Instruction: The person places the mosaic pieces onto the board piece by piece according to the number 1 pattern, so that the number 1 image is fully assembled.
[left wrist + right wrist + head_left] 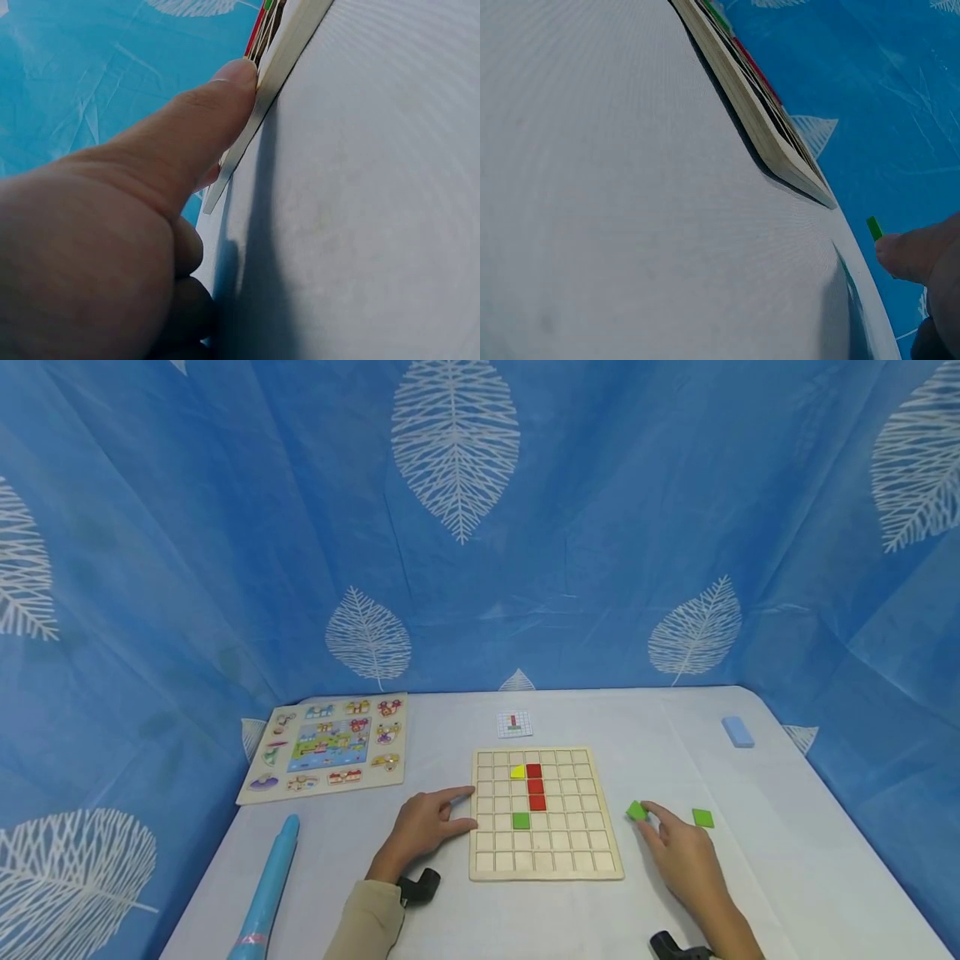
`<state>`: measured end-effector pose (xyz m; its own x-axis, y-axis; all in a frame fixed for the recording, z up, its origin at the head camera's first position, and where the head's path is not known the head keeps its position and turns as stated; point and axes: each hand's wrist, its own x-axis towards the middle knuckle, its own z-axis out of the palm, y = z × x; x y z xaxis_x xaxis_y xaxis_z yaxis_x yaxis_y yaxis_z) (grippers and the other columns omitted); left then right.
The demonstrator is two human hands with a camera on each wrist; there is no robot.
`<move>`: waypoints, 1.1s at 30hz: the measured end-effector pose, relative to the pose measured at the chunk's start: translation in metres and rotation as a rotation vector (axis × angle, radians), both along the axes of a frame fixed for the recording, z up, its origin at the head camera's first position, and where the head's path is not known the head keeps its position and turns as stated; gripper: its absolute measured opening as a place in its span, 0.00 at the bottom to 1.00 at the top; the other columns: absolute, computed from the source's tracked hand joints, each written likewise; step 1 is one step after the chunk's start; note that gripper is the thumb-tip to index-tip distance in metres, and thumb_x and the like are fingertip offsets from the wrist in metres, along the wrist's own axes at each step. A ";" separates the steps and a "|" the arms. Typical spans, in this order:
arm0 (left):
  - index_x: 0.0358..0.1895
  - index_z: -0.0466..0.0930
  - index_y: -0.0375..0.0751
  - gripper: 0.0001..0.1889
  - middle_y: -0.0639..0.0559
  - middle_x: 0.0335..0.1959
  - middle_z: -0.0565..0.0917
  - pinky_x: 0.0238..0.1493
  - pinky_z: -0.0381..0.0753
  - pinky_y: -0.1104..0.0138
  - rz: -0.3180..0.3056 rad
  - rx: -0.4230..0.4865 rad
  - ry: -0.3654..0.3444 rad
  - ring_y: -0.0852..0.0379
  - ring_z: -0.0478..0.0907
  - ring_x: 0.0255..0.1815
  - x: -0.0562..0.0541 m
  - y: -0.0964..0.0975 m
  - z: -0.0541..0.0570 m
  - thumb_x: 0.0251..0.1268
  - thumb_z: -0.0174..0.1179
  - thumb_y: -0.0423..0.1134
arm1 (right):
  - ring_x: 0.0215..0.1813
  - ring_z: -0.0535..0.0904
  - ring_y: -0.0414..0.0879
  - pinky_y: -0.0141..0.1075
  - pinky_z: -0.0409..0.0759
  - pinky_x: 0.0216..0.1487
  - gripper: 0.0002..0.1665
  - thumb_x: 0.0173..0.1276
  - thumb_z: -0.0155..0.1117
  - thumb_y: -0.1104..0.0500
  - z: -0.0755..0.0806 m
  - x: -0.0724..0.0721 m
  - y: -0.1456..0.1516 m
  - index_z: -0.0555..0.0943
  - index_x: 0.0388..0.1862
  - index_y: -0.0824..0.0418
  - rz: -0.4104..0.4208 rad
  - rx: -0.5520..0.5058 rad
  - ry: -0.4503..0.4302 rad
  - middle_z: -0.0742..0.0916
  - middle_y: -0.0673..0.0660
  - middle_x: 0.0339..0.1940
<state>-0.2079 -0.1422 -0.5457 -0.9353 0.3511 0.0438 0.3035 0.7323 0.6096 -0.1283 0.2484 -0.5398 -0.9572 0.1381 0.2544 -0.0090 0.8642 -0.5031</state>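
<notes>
A wooden grid board lies on the white table, its cells holding three red tiles in a column, a yellow tile and a green tile. My left hand touches the board's left edge with thumb and index finger; in the left wrist view the thumb presses against that edge. To the right of the board, my right hand pinches a green square tile, seen edge-on at the fingertips in the right wrist view. Another green square tile lies just beyond that hand.
Behind the board is a small pattern card. A picture puzzle board lies at back left, with a light-blue tube-like object in front of it. A blue block sits at back right. Blue leaf-print cloth surrounds the table.
</notes>
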 end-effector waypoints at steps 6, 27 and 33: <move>0.65 0.83 0.56 0.30 0.63 0.15 0.63 0.22 0.57 0.69 0.012 -0.007 0.000 0.65 0.57 0.16 0.000 0.001 0.002 0.59 0.73 0.59 | 0.15 0.60 0.40 0.33 0.61 0.19 0.22 0.74 0.66 0.57 0.004 -0.001 -0.005 0.80 0.63 0.65 0.033 -0.005 -0.088 0.68 0.46 0.09; 0.65 0.82 0.56 0.31 0.63 0.15 0.64 0.22 0.57 0.69 0.005 0.005 -0.010 0.65 0.57 0.17 0.001 0.000 0.001 0.59 0.72 0.59 | 0.17 0.61 0.40 0.34 0.61 0.21 0.22 0.74 0.66 0.54 0.012 0.001 -0.020 0.81 0.65 0.58 0.130 0.005 -0.140 0.68 0.45 0.12; 0.65 0.82 0.56 0.31 0.63 0.15 0.63 0.22 0.57 0.69 0.008 0.009 -0.010 0.65 0.57 0.17 0.001 0.000 0.001 0.59 0.73 0.59 | 0.17 0.60 0.39 0.34 0.61 0.21 0.21 0.75 0.66 0.55 0.014 -0.003 -0.027 0.81 0.64 0.58 0.168 0.030 -0.128 0.68 0.44 0.13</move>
